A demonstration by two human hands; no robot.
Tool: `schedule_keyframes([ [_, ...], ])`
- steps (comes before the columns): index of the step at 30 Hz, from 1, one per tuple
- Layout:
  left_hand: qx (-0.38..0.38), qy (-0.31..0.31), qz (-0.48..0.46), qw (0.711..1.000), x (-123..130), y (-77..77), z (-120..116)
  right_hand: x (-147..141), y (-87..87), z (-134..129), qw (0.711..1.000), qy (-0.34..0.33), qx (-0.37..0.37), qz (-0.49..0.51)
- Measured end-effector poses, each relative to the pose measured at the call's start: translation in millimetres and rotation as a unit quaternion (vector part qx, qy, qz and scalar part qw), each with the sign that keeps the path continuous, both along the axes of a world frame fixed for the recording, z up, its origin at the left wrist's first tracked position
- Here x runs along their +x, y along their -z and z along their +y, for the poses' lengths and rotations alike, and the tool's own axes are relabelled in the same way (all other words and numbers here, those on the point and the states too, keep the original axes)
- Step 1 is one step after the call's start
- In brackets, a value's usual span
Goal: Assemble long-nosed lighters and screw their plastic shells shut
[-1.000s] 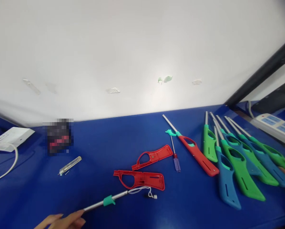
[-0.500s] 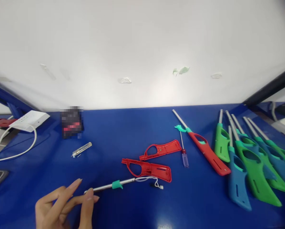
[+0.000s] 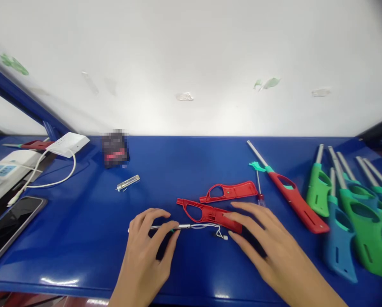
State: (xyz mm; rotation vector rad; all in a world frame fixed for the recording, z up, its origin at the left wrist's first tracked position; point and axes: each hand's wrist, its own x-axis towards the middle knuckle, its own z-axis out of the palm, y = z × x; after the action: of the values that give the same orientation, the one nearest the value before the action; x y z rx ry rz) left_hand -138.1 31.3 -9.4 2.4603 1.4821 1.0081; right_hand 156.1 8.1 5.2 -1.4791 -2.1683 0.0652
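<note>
My left hand [image 3: 149, 251] is closed around a thin metal lighter tube [image 3: 185, 226], thumb and forefinger at its teal piece, which the fingers mostly cover. Thin white wires [image 3: 206, 224] trail rightward from the tube to a small white-tipped black part [image 3: 225, 237] on the blue table. My right hand [image 3: 270, 251] hovers with thumb and fingers apart beside that part; its fingertips overlap the right end of an open red lighter shell half [image 3: 210, 214], and I cannot tell if they touch it. The other red shell half [image 3: 238, 191] lies just behind.
An assembled red lighter [image 3: 295, 202] and a screwdriver [image 3: 260, 199] beside a small teal part [image 3: 256, 167] lie to the right. Beyond are several green and blue lighters [image 3: 341, 243]. Leftward are a clear narrow part [image 3: 128, 182], a dark pixelated item [image 3: 114, 149] and a phone [image 3: 15, 230].
My right hand has come into view near the red shell half. My left hand has moved right along the tube from its far end to the teal piece. The view has shifted.
</note>
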Motion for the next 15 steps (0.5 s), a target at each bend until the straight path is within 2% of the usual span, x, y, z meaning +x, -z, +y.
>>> schedule_keyframes([
  [3, -0.013, 0.003, -0.007, 1.0, -1.9, -1.1, -1.4, -3.4, 8.2, 5.3, 1.0, -0.017, 0.013, 0.002],
  [11, -0.054, 0.024, -0.016, 0.998, -1.6, -0.8, -3.0, 9.3, 23.0, -9.4, 0.998, 0.007, 0.049, 0.027],
  [15, -0.04, 0.041, -0.056, 0.997, -1.8, -4.1, -1.9, 4.4, 22.4, -9.6, 0.998, 0.007, 0.045, 0.034],
])
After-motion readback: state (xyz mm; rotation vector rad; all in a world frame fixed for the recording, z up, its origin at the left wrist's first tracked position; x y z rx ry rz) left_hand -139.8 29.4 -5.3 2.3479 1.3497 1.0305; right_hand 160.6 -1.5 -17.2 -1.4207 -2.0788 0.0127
